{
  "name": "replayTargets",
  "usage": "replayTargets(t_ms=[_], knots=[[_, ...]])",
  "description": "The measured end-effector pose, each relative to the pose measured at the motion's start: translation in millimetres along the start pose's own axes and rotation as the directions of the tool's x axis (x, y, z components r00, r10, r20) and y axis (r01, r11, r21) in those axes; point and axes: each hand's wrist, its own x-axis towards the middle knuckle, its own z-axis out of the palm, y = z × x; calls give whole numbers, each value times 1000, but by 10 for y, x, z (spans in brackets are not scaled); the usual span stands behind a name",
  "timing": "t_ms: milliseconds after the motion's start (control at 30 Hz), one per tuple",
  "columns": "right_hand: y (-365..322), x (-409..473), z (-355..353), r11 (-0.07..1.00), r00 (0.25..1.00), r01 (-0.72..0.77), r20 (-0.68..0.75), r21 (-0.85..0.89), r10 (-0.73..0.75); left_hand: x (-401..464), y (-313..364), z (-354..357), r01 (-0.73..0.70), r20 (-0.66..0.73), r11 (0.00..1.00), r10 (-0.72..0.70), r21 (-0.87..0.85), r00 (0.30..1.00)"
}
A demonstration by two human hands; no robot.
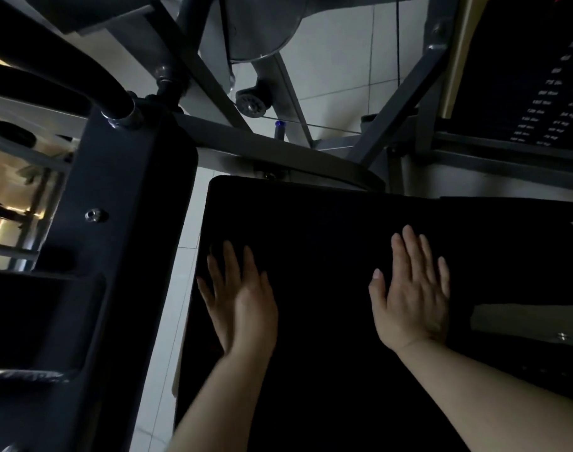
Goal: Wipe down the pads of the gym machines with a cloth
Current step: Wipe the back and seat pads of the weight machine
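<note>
Head view: black seat pad (327,230) of the gym machine fills the lower frame, grey machine frame (115,197) to its left. Left hand (242,301) and right hand (412,295) lie flat on the pad, fingers straight, gripping nothing. No cloth visible; can't tell how much is wiped. Other pads likely still pending.

The room is dim. The floor (337,60) is laid with pale square tiles separated by thin grout lines. Grey steel frame members (213,76) cross overhead of it, carrying a small pulley wheel (252,104) and a thin cable (398,37). At upper right stands a weight stack (539,76) with printed numbers. Warm yellow light (7,190) shows at far left.
</note>
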Motion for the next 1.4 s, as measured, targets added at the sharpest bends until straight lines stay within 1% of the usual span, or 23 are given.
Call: replayTargets(t_ms=[33, 100, 133, 233, 333, 400, 467, 533, 567, 600, 700, 767, 800, 867, 967, 1033, 1100, 1167, 1233, 1267, 1300, 1367, 1400], knots=[[4, 3, 0, 1000, 1000, -2, -1, 0, 2, 272, 46, -61, 0, -17, 1000, 0, -3, 1000], [10, 15, 9, 1000, 1000, -1, -5, 2, 1, 847, 135, -198, 98, 15, 993, -98, -70, 995], [14, 13, 12, 1000, 1000, 2, -8, 6, -2, 1069, 168, -262, 129, 4, 987, -130, -98, 992], [26, 8, 16, 1000, 1000, 5, -29, 21, -5, 1275, 187, -327, 117, -50, 985, -124, -123, 991], [12, 6, 16, 1000, 1000, 1, -21, 26, -1, 903, 95, -278, 82, -38, 990, -87, -114, 996], [6, 8, 16, 1000, 1000, 4, -23, 27, -3, 423, -31, -183, 97, -23, 987, -101, -130, 995], [4, 4, 10, 1000, 1000, -5, -21, 26, 5, -216, -151, -98, 58, -50, 986, -67, -156, 997], [1, -9, 6, 1000, 1000, -8, -18, 15, 8, -755, -226, -55, 8, -5, 982, -9, -190, 1000], [-2, -10, 1, 1000, 1000, -8, -17, 11, 8, -865, -261, -25, 5, 41, 982, 3, -188, 999], [-4, -8, 0, 1000, 1000, -6, -14, 6, 6, -839, -273, -4, 8, 74, 983, 6, -182, 997], [-1, -13, 5, 1000, 1000, 5, -21, 7, -5, -236, -190, -77, 4, 15, 999, -3, -51, 1000], [17, -17, 13, 1000, 1000, 8, -27, 14, -8, 374, -52, -220, 89, 48, 994, -87, -59, 995], [20, -27, 17, 1000, 1000, 16, -22, 20, -16, 625, -4, -276, 117, 38, 990, -114, -78, 993], [20, -28, 14, 998, 999, 31, -22, 47, -30, 883, 47, -344, 106, 20, 991, -104, -84, 994], [15, -48, -26, 996, 998, 68, 8, 62, -69, 592, -48, -329, 79, 26, 993, -77, -86, 997], [3, -157, -64, 988, 990, 140, 4, 58, -141, 89, -204, -186, 61, -9, 996, -62, -58, 998], [-85, -407, -45, 977, 977, 210, 26, 41, -211, -564, -345, 21, 5, -54, 998, -8, -54, 998], [-218, -702, 23, 979, 978, 202, 44, 24, -203, -1231, -388, 135, -40, 14, 995, 41, -93, 999], [-312, -840, 80, 988, 987, 153, 56, 16, -154, -1576, -377, 143, -66, 77, 988, 77, -137, 994], [-332, -846, 94, 990, 989, 138, 59, 9, -139, -1561, -360, 144, -89, 91, 986, 102, -138, 991], [-329, -832, 105, 991, 989, 136, 61, 2, -136, -1450, -352, 167, -112, 91, 988, 122, -101, 988], [-298, -808, 118, 990, 988, 144, 58, 3, -144, -1031, -334, 161, -140, 19, 990, 140, 21, 990], [-285, -805, 119, 990, 988, 142, 52, 8, -143, -747, -293, 103, -133, 22, 990, 132, 44, 991]])
